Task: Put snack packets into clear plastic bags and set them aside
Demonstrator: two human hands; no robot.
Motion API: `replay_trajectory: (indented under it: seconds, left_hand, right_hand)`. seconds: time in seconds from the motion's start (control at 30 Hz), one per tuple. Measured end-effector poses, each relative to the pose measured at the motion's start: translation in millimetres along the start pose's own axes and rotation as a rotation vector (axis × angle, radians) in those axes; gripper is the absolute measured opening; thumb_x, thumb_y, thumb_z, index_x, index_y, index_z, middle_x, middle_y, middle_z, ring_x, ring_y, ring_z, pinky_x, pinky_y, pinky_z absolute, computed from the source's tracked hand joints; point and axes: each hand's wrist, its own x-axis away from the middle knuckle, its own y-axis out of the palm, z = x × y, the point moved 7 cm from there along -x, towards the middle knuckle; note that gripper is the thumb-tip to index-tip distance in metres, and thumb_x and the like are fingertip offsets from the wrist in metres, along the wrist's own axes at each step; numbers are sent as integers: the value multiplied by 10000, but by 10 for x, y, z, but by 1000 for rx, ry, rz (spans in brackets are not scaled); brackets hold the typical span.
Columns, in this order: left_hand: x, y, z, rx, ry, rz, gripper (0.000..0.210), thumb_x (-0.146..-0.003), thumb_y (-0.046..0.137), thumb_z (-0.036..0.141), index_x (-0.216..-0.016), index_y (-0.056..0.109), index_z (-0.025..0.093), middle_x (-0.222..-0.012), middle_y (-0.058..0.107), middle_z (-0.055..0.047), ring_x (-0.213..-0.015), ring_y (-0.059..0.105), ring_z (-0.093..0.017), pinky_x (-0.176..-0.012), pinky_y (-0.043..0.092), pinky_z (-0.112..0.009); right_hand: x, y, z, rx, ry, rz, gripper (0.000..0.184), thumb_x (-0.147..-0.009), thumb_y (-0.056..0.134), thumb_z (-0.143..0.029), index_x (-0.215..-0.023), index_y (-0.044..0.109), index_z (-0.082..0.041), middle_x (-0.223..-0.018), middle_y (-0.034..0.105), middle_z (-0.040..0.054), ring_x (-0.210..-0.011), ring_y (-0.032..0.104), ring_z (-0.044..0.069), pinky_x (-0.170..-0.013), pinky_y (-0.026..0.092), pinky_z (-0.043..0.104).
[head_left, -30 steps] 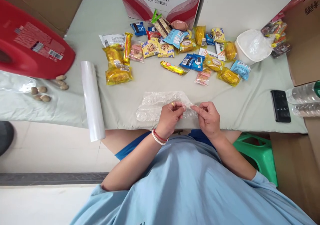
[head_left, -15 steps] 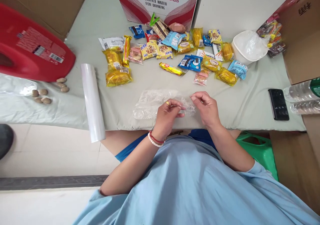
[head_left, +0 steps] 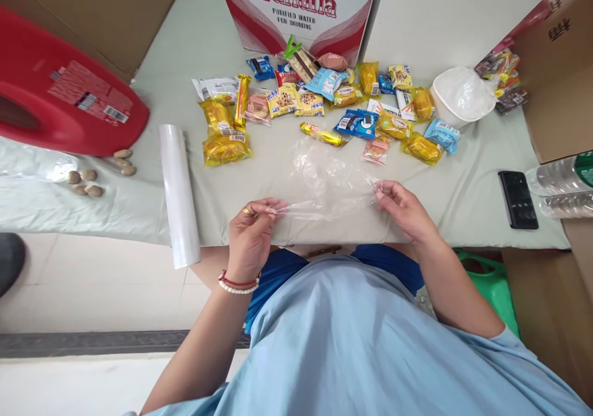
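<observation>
A thin clear plastic bag (head_left: 327,184) is stretched sideways between my hands, just over the near part of the table. My left hand (head_left: 254,228) pinches its left edge between thumb and fingers. The opposite edge is pinched by my right hand (head_left: 405,209). Beyond the bag lie wrapped snacks: a yellow stick-shaped packet (head_left: 322,134), a pink packet (head_left: 377,149), a blue packet (head_left: 356,123) and several yellow-wrapped cakes (head_left: 226,149). To the left of my left hand rests a roll of clear plastic bags (head_left: 180,197).
A Wahaha water carton (head_left: 301,18) stands at the back. On the left are a large red jug (head_left: 78,89) and several brown nuts (head_left: 88,175). On the right are a white bowl lined with plastic (head_left: 463,98), a black phone (head_left: 517,200) and clear bottles (head_left: 563,172).
My hands have moved apart, the left one going left and the right one slightly right. The bag, crumpled on the table before, is now drawn out wide between them. The view has shifted slightly.
</observation>
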Motion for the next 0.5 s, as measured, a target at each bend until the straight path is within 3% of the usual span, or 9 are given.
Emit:
replay_trajectory:
  seconds: [0.1, 0.17, 0.23, 0.3, 0.4, 0.5]
  left_hand:
    - [86, -14, -83, -88, 31, -34, 147, -701, 865, 235, -751, 729, 208, -1078, 736, -51, -989, 737, -219, -999, 570, -403]
    - [137, 27, -88, -173, 66, -85, 135, -725, 868, 268, -755, 747, 217, -1088, 733, -55, -978, 729, -224, -999, 569, -419]
    - [184, 81, -86, -298, 60, -175, 130, -773, 857, 337, -778, 777, 234, -1118, 740, -67, -1026, 712, -257, -967, 578, -431]
    - [214, 65, -87, -437, -2, -214, 228, -840, 810, 473, -862, 813, 246, -1159, 748, -87, -1061, 691, -290, -897, 592, -428]
    - [190, -110, 52, -569, -14, -36, 489, -920, 656, 679, -1032, 813, 230, -1166, 743, -113, -1058, 673, -288, -828, 579, -378]
    - [120, -96, 301, -629, 158, 127, 549, -978, 543, 704, -1135, 768, 229, -1189, 723, -110, -1122, 655, -269, -866, 535, -341]
  right_hand:
    - [-160, 16, -294, 161, -183, 3, 599, -801, 833, -588, -1297, 679, -290, -1351, 678, 88, -1219, 618, 263, -1002, 531, 429]
    - [-327, 205, -494, 263, -274, -41, 745, -742, 889, -565, -1383, 635, -283, -1417, 643, 110, -1274, 606, 297, -1072, 490, 470]
    - [-492, 508, -625, 398, -302, -137, 831, -711, 925, -504, -1428, 608, -226, -1346, 674, 132, -1225, 633, 305, -1062, 484, 458]
    - [-600, 828, -676, 540, -274, -252, 631, -806, 864, -412, -1351, 658, -168, -1141, 735, 109, -1053, 680, 270, -948, 508, 400]
    - [-567, 1183, -761, 678, -293, -344, 168, -950, 680, -260, -1077, 752, -176, -947, 735, 59, -843, 665, 207, -780, 470, 324]
    - [-358, 1384, -901, 821, -393, -326, 173, -995, 594, -245, -1019, 762, -209, -1037, 734, 69, -868, 668, 204, -718, 425, 302]
